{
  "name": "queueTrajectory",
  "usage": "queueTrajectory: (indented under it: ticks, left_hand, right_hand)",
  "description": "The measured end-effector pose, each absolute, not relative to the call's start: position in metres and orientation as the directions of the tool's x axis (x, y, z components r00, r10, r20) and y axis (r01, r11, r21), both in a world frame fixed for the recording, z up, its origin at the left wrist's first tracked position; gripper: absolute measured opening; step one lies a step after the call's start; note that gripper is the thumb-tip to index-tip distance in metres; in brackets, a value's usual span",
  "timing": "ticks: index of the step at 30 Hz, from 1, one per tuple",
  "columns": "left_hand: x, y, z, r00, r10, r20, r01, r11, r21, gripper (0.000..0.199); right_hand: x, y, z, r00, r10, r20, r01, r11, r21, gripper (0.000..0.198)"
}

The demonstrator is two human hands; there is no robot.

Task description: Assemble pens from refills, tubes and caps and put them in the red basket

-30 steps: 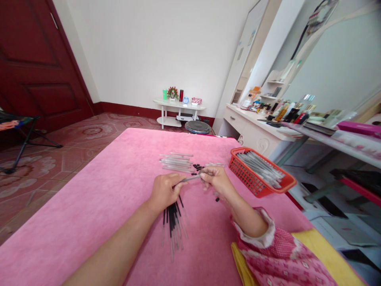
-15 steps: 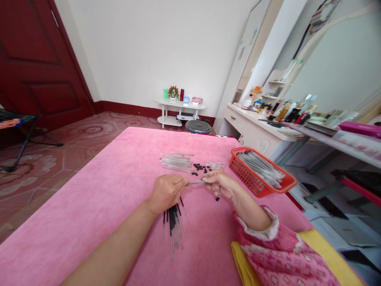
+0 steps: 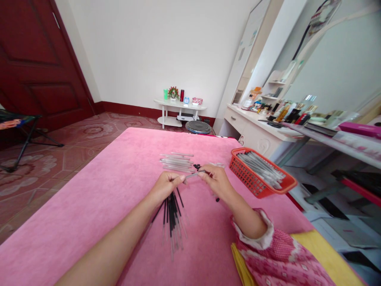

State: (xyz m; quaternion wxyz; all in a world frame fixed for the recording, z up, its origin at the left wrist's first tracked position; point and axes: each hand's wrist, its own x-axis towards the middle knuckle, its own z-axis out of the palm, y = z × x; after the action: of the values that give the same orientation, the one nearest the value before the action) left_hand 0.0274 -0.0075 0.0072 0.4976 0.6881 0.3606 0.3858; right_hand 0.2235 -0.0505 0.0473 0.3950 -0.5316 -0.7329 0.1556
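Note:
A slim grey pen-like tube [image 3: 192,175] spans the gap between my two hands over the pink-covered table [image 3: 98,206]. My left hand [image 3: 166,184] pinches its left end between thumb and fingers. At the other end, the fingertips of my right hand [image 3: 214,179] close on the tube; what else they may hold is hidden. Below my left hand lies a fanned bunch of thin sticks [image 3: 171,218], black in the upper part and clear lower down, like pen refills. Beyond the hands are a row of clear tubes [image 3: 176,162] and small black plugs [image 3: 196,167], partly covered by my right hand.
An orange basket [image 3: 247,178] full of grey pen-like sticks stands right of my right hand. One black plug [image 3: 217,200] lies below that hand. A folded yellow cloth [image 3: 242,264] is under my right sleeve. Further right is a dresser [image 3: 253,127] with bottles.
Both hands have turned and shifted slightly up, the right one also to the left, now covering more black plugs. The tube between them has tilted, its right end higher.

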Motion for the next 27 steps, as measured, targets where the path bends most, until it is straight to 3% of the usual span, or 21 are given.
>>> queueTrajectory:
  ticks: [4, 7, 9, 11, 15, 18, 23, 27]
  left_hand:
    - [0.026, -0.012, 0.010, 0.440, 0.833, 0.337, 0.249, -0.473, 0.845, 0.026]
    - [0.022, -0.015, 0.013, 0.504, 0.726, 0.467, 0.430, -0.681, 0.593, 0.026]
    - [0.020, -0.016, 0.014, 0.560, 0.661, 0.500, 0.490, -0.750, 0.443, 0.027]
    - [0.021, -0.018, 0.015, 0.606, 0.622, 0.497, 0.487, -0.783, 0.386, 0.028]
    - [0.023, -0.019, 0.014, 0.641, 0.592, 0.488, 0.377, -0.797, 0.472, 0.027]
    - [0.020, -0.013, 0.012, 0.503, 0.660, 0.558, 0.235, -0.725, 0.647, 0.031]
    - [0.008, 0.007, -0.001, 0.153, 0.840, 0.520, 0.129, -0.539, 0.833, 0.041]
    - [0.008, 0.014, -0.011, 0.063, 0.908, 0.415, 0.089, -0.419, 0.903, 0.050]
  right_hand:
    - [0.226, -0.049, 0.038, -0.076, 0.959, 0.272, 0.590, 0.263, -0.763, 0.022]
    - [0.229, -0.046, 0.035, -0.113, 0.984, 0.135, 0.493, 0.173, -0.853, 0.029]
    - [0.229, -0.047, 0.035, -0.178, 0.979, 0.100, 0.512, 0.179, -0.840, 0.029]
    - [0.226, -0.049, 0.037, -0.248, 0.960, 0.131, 0.577, 0.255, -0.776, 0.025]
    - [0.212, -0.059, 0.042, -0.366, 0.900, 0.236, 0.704, 0.434, -0.562, 0.019]
    - [0.211, -0.063, 0.050, -0.356, 0.910, 0.212, 0.775, 0.414, -0.477, 0.021]
    - [0.259, -0.062, 0.086, -0.108, 0.955, 0.275, 0.861, 0.228, -0.455, 0.017]
    - [0.324, -0.069, 0.118, 0.184, 0.913, 0.363, 0.964, -0.097, -0.246, 0.028]
